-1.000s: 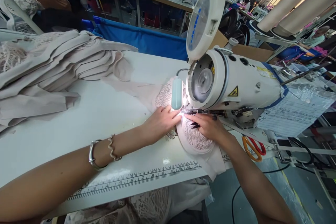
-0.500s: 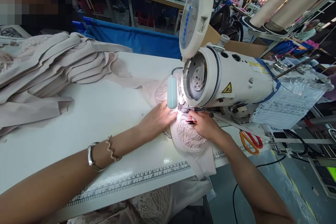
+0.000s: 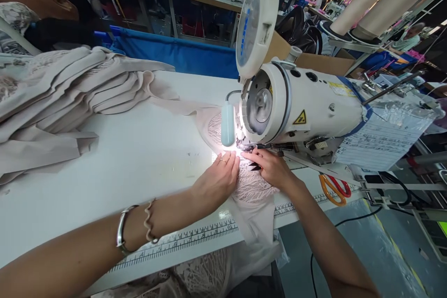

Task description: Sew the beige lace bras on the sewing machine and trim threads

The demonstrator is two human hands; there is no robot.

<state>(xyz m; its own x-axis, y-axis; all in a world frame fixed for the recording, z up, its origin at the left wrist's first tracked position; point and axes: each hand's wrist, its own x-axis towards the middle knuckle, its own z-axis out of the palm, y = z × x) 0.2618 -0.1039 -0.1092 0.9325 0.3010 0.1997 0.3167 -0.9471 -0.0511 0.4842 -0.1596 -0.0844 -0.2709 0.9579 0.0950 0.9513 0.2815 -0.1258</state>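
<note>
Pale pink lace fabric point(image 3: 253, 186) lies under the needle area of a white sewing machine point(image 3: 314, 98) and hangs over the table's front edge. My left hand point(image 3: 221, 174) rests flat on the fabric, its fingers stretched out side by side toward the lit needle area. Close to the presser foot, my right hand point(image 3: 268, 164) has its index finger extended on the fabric, with small dark-bladed snips point(image 3: 255, 166) held in the curled fingers. A small pale-blue lamp point(image 3: 228, 125) hangs left of the machine head. The needle itself is lost in glare.
A pile of beige fabric pieces point(image 3: 115, 79) lies at the left of the white table. Orange-handled scissors point(image 3: 331, 191) lie at the right. A printed ruler point(image 3: 188, 237) runs along the front edge. A blue cloth bin point(image 3: 178, 53) stands behind the table.
My left hand has moved down and right, now flatter on the fabric. The right index finger has stretched forward. The lace fabric has shifted, and the round part inside the machine head looks blurred.
</note>
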